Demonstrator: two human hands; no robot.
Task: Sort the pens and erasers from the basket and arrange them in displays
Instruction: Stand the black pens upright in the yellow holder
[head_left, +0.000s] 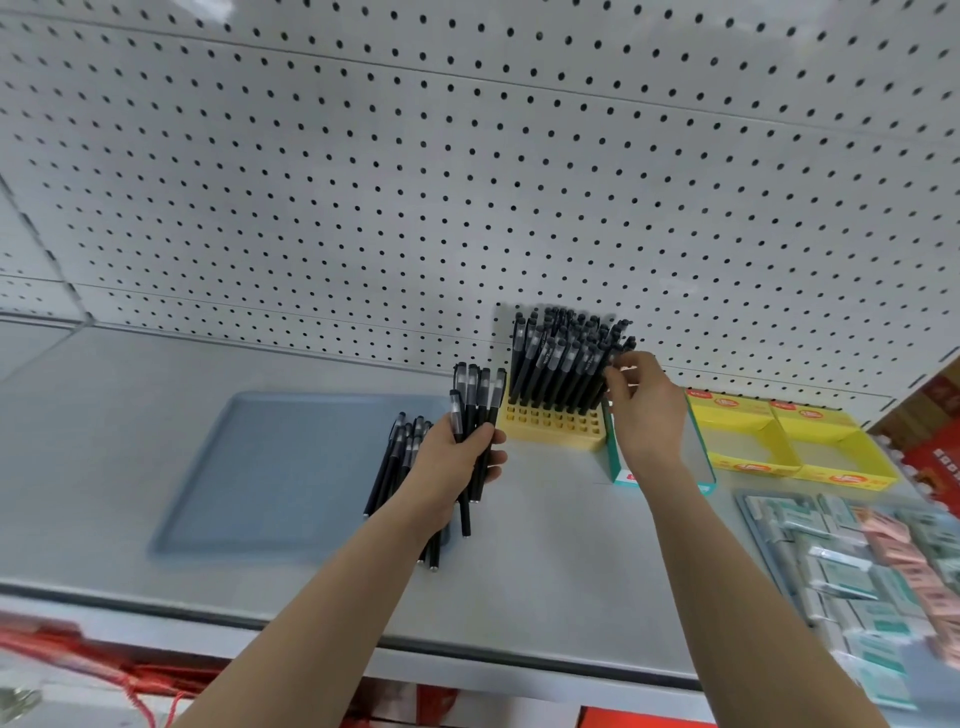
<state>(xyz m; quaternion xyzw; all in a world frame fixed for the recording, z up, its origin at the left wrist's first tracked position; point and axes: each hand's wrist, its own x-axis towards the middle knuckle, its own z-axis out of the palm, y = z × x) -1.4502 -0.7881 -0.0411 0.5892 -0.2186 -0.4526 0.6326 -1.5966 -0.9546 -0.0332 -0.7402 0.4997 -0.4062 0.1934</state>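
Head view: the left hand (451, 467) grips a bundle of black capped pens (474, 410) just left of the yellow slotted plastic pen holder (550, 425), apparently as ready stock. The right hand (647, 410) pinches a single black pen (613, 361) at the holder's right edge, probably seating it. Packaged erasers (857, 566) lie well right of the holder.

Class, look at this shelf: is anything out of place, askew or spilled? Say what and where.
Loose pens lie piled at the blue tray's right edge, not in the yellow holder, whose front holes stand empty. Erasers at far right lie jumbled. Nothing looks damaged.
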